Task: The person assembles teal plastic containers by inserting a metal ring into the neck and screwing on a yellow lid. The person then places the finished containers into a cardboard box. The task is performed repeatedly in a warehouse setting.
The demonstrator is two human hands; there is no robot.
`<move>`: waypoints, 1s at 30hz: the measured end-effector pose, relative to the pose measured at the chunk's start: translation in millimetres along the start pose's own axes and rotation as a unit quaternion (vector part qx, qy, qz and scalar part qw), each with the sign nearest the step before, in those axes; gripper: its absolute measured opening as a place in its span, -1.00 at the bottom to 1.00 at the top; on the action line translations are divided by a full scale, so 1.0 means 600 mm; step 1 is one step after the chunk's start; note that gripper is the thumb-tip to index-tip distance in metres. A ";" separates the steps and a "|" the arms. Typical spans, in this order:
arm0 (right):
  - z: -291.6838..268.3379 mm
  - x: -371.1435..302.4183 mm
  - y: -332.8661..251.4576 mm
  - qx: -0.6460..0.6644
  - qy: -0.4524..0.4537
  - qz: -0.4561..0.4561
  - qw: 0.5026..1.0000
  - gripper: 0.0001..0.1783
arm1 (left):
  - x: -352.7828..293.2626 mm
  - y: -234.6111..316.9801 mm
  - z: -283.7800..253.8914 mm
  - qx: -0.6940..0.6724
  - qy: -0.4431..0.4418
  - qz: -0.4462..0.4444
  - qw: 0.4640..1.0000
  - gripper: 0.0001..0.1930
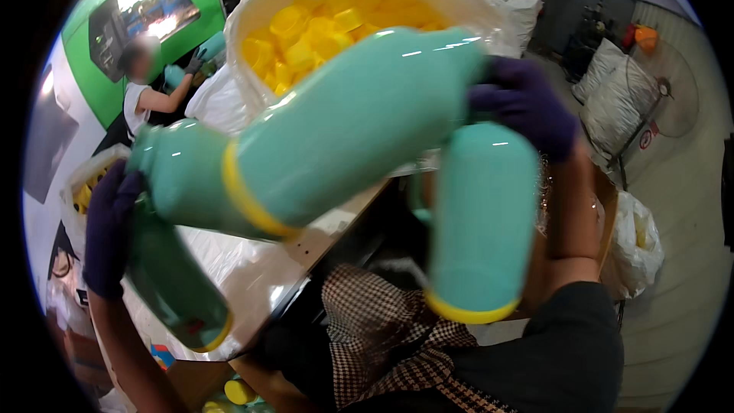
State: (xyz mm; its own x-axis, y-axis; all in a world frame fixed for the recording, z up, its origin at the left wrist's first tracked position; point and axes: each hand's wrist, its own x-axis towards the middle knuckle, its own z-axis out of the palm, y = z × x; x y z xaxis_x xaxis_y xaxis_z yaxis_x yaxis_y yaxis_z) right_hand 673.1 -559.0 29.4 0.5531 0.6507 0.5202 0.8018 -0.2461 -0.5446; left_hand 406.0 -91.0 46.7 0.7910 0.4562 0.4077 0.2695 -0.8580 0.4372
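My left hand (108,233), in a dark purple glove, is closed round the necks of two bottles. One green bottle (191,176) points right; a darker-looking green bottle (176,283) with a yellow base hangs down. My right hand (527,107), gloved the same, is closed at the necks of two more. Its large green bottle (352,130) slants down to the left, and its yellow base overlaps the left hand's bottle in view. Another green bottle (485,222) hangs below my right hand, yellow base down. Motion blurs the right hand's fingers.
Beyond the bottles, a clear plastic bag (241,23) holds yellow caps (313,38). A pale table (256,283) lies below. Yellow-based bottles (238,391) sit in a cardboard box at bottom left. Another person (145,88) works by a green machine (84,99). A fan (665,90) stands right.
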 end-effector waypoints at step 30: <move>-0.022 -0.447 0.221 -0.471 -0.018 0.027 0.882 -0.86 | -0.013 0.393 0.409 -0.354 0.057 0.339 0.870 -0.55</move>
State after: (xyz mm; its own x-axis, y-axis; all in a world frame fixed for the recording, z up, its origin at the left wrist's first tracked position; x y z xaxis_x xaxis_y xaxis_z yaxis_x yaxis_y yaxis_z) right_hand 634.1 -776.0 -173.6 0.6021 0.6382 0.4797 0.6165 -0.7535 0.2286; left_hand 598.3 -354.9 -49.8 0.5661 -0.0428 0.8232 -0.6751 -0.5972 0.4331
